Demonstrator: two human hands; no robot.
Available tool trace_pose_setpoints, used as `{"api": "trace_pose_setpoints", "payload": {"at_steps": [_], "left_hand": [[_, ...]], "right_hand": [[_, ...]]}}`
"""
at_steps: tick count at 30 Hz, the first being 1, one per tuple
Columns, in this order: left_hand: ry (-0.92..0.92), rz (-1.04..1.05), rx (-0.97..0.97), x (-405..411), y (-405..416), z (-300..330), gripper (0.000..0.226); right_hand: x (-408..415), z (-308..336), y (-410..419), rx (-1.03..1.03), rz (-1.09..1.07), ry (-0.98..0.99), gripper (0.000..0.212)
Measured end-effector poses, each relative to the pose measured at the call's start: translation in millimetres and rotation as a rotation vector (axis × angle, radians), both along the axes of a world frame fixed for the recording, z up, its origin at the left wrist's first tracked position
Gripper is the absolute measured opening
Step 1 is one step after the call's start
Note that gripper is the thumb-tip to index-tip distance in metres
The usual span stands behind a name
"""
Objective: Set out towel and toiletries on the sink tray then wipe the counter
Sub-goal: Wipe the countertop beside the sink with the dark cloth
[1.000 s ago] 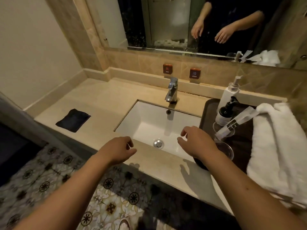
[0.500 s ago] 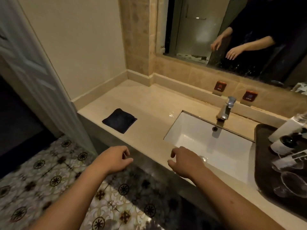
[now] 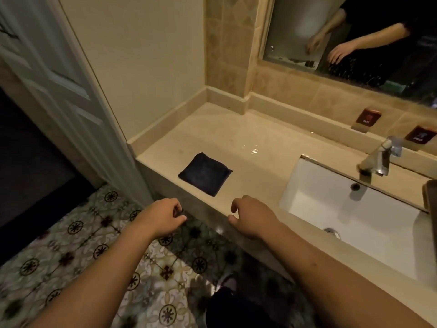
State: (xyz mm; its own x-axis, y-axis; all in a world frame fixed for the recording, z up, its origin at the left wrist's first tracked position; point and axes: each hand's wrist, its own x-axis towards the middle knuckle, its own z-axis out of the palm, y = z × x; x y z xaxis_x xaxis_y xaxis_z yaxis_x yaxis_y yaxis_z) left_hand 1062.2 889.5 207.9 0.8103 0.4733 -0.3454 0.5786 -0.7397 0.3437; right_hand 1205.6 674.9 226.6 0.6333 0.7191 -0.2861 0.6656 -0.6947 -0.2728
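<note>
Since a second ago my view has swung left, so the tray (image 3: 430, 197) is only a sliver at the right edge and the beige counter (image 3: 236, 143) fills the frame. On it the dark folded cloth (image 3: 205, 173) lies flat, its corners pointing diamond-wise, its long axis unclear, left of the sink (image 3: 350, 209); wall plaques read "HOT" (image 3: 368, 116) and one too blurred. My left hand (image 3: 163, 217) and right hand (image 3: 250, 217) hover loosely curled, holding nothing, near the counter's front edge.

both bare forearms stretched forward, palms down. left hand (image 3: 163, 217) loosely curled, fingers (image 3: 177, 207) bent inward, empty. right hand (image 3: 251, 216) relaxed, fingers half curled, empty.
</note>
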Motion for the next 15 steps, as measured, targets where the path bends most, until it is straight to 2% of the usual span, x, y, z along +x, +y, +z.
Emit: {"api": "trace_pose_setpoints", "payload": {"at_steps": [5, 8, 15], "left_hand": [[0.026, -0.061, 0.031, 46, 37, -11, 0.04], [0.034, -0.091, 0.057, 77, 62, -15, 0.046], [0.162, -0.171, 0.11, 137, 115, -24, 0.073]], "right_hand": [[31, -33, 65, 0.051, 0.033, 0.041, 0.034], [57, -57, 109, 0.158, 0.039, 0.039, 0.032], [88, -96, 180, 0.23, 0.203, -0.027, 0.064]]}}
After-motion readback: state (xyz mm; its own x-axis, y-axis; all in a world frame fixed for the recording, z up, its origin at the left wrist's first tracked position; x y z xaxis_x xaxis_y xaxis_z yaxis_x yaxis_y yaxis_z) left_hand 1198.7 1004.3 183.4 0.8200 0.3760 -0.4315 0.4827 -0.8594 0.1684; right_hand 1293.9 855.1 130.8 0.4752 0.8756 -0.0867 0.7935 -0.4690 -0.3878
